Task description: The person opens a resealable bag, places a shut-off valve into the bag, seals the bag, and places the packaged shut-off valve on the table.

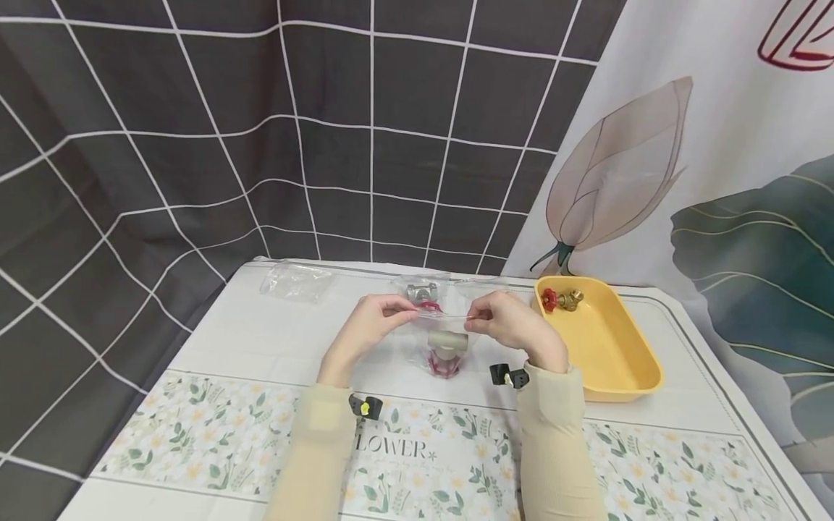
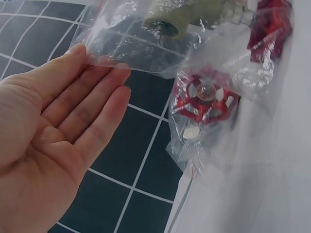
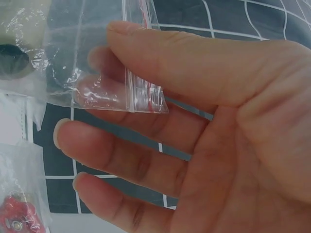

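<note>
Tabletop (image 1: pixel 241 340) spreads leftward from the left hand (image 1: pixel 368 325) pinching a bag's edge (image 1: pixel 443 315).

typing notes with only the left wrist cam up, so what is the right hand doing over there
Observer: The right hand pinches the zip-seal edge of the clear bag between thumb and finger.
Operator: ok and is anything sitting further right of that hand
Observer: Yes, in the head view a yellow tray sits to the right of it.
Operator: is it empty
Observer: No, a brass valve with a red handwheel lies inside, near the far end.
</note>
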Demonstrator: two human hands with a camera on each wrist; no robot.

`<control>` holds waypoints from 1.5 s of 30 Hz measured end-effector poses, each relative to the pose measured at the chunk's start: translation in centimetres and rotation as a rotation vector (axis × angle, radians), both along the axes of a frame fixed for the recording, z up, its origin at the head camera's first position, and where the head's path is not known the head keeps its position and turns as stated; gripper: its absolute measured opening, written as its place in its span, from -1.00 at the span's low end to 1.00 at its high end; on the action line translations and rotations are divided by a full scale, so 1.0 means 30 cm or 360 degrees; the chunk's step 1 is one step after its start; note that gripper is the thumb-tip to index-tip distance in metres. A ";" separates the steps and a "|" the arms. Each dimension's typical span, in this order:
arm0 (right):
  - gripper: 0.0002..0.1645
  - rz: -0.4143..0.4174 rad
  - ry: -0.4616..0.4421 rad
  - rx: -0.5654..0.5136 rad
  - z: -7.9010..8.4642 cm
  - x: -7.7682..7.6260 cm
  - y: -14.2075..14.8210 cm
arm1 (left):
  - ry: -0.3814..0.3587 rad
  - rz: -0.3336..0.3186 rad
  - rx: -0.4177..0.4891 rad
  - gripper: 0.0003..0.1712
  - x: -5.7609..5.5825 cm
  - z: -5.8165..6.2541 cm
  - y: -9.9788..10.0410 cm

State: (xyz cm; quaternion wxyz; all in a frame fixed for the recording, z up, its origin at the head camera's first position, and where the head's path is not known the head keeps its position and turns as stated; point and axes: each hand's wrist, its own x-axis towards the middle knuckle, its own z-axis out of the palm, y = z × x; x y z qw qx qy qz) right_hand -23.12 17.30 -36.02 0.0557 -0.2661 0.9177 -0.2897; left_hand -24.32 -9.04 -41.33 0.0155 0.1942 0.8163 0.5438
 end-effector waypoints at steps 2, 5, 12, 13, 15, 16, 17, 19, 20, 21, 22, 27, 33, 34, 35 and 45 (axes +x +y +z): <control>-0.90 0.0005 -0.0001 0.0004 0.000 -0.001 -0.004 | 0.0005 0.0016 -0.0021 -0.85 0.001 0.000 -0.002; -0.91 -0.0006 -0.0005 0.0013 0.001 -0.001 -0.007 | 0.0022 0.0023 -0.0038 -0.87 0.001 0.000 -0.003; -0.73 -0.0081 0.0055 0.0076 0.013 0.008 -0.028 | 0.0082 0.0016 -0.0038 -0.89 -0.001 -0.002 0.003; -0.70 -0.0091 0.0070 0.0082 0.016 0.011 -0.037 | 0.0090 0.0012 -0.0038 -0.89 -0.002 -0.004 0.004; -0.65 -0.0098 0.0107 0.0073 0.017 0.017 -0.058 | 0.0105 0.0001 -0.0033 -0.89 -0.005 -0.006 0.007; -0.64 -0.0096 0.0125 0.0056 0.017 0.020 -0.071 | 0.0106 -0.0001 -0.0030 -0.89 -0.006 -0.009 0.008; -0.64 -0.0092 0.0146 0.0035 0.014 0.021 -0.085 | 0.0111 -0.0003 -0.0026 -0.89 -0.007 -0.011 0.009; -0.65 -0.0077 0.0188 -0.0014 0.007 0.021 -0.114 | 0.0114 -0.0001 -0.0009 -0.90 -0.008 -0.017 0.008; -0.65 -0.0069 0.0209 -0.0040 0.002 0.019 -0.128 | 0.0121 0.0002 -0.0002 -0.91 -0.009 -0.019 0.007; -0.67 -0.0069 0.0235 -0.0056 -0.002 0.018 -0.143 | 0.0130 0.0003 0.0004 -0.91 -0.009 -0.021 0.007; -0.69 -0.0075 0.0256 -0.0066 -0.007 0.016 -0.157 | 0.0141 0.0006 0.0008 -0.92 -0.008 -0.022 0.006; -0.80 -0.0166 0.0339 -0.0027 -0.025 0.011 -0.208 | 0.0189 -0.0005 0.0009 -0.90 -0.008 -0.026 0.008; -0.91 -0.0191 0.0447 0.0024 -0.031 0.006 -0.236 | 0.0216 -0.0022 0.0000 -0.89 -0.007 -0.024 0.007; -0.91 -0.0186 0.0461 0.0022 -0.032 0.004 -0.241 | 0.0216 -0.0019 -0.0001 -0.90 -0.007 -0.024 0.006; -0.91 -0.0181 0.0471 0.0017 -0.032 0.003 -0.245 | 0.0217 -0.0017 -0.0001 -0.90 -0.007 -0.023 0.004; -0.95 -0.0129 0.0449 -0.0088 -0.040 0.005 -0.256 | 0.0230 -0.0030 -0.0001 -0.90 -0.002 -0.018 -0.006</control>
